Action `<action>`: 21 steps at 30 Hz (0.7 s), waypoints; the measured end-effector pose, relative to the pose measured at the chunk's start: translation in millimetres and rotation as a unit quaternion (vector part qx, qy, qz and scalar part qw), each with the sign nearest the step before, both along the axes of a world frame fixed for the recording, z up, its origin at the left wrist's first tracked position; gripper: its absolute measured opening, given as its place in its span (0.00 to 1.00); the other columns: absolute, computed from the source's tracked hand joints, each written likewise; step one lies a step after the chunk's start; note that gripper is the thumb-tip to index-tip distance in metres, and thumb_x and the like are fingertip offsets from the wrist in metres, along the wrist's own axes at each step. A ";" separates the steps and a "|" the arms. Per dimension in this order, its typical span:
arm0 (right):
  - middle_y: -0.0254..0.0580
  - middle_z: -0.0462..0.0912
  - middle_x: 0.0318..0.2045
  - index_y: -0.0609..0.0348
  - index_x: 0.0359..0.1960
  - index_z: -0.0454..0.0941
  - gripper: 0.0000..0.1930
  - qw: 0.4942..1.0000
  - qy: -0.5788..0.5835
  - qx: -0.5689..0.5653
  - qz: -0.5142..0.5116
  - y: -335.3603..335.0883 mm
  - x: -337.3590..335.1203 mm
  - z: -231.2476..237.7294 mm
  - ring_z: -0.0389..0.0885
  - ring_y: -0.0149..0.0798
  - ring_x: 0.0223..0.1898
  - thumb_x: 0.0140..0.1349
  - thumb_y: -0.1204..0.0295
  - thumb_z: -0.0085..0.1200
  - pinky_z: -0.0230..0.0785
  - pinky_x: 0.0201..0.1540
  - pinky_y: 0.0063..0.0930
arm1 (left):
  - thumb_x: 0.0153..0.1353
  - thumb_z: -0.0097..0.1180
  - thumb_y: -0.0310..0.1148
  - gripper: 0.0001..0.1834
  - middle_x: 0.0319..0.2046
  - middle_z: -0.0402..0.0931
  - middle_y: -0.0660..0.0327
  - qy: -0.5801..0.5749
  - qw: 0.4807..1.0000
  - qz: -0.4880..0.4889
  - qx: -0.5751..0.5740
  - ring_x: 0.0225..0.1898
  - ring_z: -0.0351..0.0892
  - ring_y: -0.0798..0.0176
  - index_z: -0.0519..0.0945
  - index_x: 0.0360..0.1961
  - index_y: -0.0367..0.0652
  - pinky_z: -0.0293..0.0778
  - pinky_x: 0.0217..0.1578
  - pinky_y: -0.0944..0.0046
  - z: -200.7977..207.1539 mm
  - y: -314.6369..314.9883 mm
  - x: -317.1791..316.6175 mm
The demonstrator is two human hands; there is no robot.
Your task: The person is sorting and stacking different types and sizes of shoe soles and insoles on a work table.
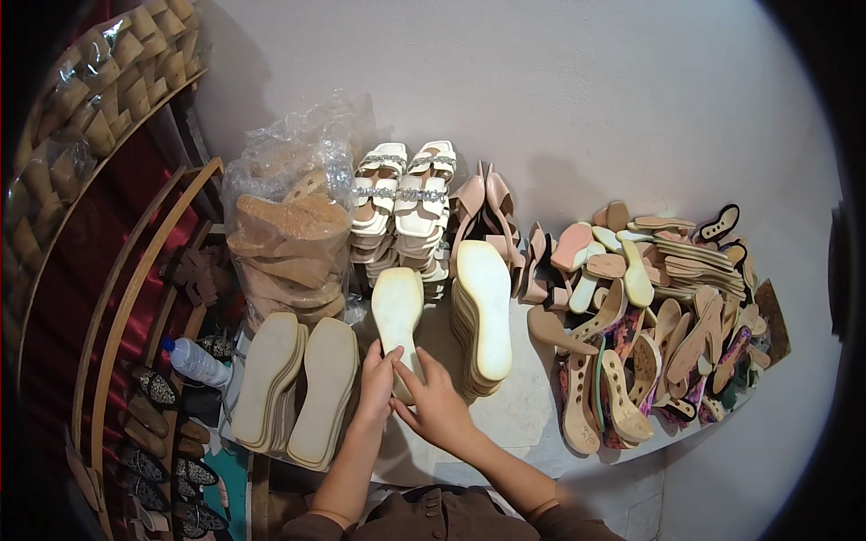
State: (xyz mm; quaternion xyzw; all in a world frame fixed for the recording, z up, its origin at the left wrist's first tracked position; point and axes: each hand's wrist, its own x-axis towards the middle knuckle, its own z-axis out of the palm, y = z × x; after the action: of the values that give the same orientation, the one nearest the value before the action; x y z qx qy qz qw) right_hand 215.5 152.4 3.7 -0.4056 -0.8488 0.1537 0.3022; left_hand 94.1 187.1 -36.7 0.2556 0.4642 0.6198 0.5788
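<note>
A cream, sole-shaped insole with a yellowish edge points away from me above the table. My left hand grips its near left side, the thumb lying on top and the other fingers hidden beneath. On its near right part rest the spread fingers of my right hand, close to the left thumb. Just right of it rises a stack of similar insoles. Left of my left hand lie two more stacks, a nearer-to-hand one and an outer one.
White sandals with silvery straps are piled behind, beside pink heeled shoes. A clear plastic bag holds tan wedge soles. Loose soles and heels crowd the table's right side. A bottle and a shoe rack stand left.
</note>
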 end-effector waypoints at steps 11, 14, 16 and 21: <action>0.67 0.61 0.53 0.70 0.52 0.64 0.21 0.994 0.063 0.041 -0.084 2.4 -21.8 -42.6 0.62 0.64 0.54 0.58 0.73 0.47 0.60 0.54 0.43 | 0.60 0.41 0.24 0.20 0.44 0.71 0.56 0.008 0.998 -0.016 0.068 0.42 0.72 0.68 0.63 0.55 0.31 0.68 0.42 0.71 -0.6 -3.6 5.0; 0.66 0.61 0.53 0.70 0.52 0.64 0.21 0.992 0.057 0.047 -0.105 3.3 -24.1 -46.3 0.61 0.63 0.54 0.58 0.73 0.48 0.60 0.54 0.43 | 0.60 0.43 0.24 0.23 0.45 0.70 0.55 -0.009 0.999 -0.021 0.043 0.43 0.71 0.68 0.59 0.57 0.31 0.67 0.43 0.72 2.1 -5.7 6.0; 0.65 0.61 0.53 0.70 0.52 0.64 0.21 0.992 0.065 0.044 -0.102 3.0 -26.6 -48.4 0.61 0.62 0.54 0.57 0.72 0.48 0.59 0.55 0.43 | 0.60 0.44 0.25 0.27 0.45 0.70 0.53 0.004 1.000 -0.002 0.027 0.43 0.71 0.68 0.54 0.60 0.31 0.67 0.43 0.72 9.6 -8.6 5.7; 0.64 0.62 0.53 0.69 0.51 0.65 0.22 0.991 0.074 0.044 -0.103 5.1 -30.9 -57.1 0.61 0.61 0.54 0.56 0.72 0.50 0.59 0.55 0.42 | 0.60 0.45 0.27 0.31 0.56 0.56 0.43 0.078 0.996 0.026 0.025 0.57 0.59 0.58 0.48 0.62 0.32 0.57 0.55 0.66 3.4 -9.4 2.9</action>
State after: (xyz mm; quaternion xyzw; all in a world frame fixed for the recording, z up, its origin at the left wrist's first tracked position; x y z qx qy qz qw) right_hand 184.6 157.5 -53.4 -0.4643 -0.7840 0.1138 0.3960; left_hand 96.9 177.7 -33.2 0.3053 0.4992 0.6242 0.5176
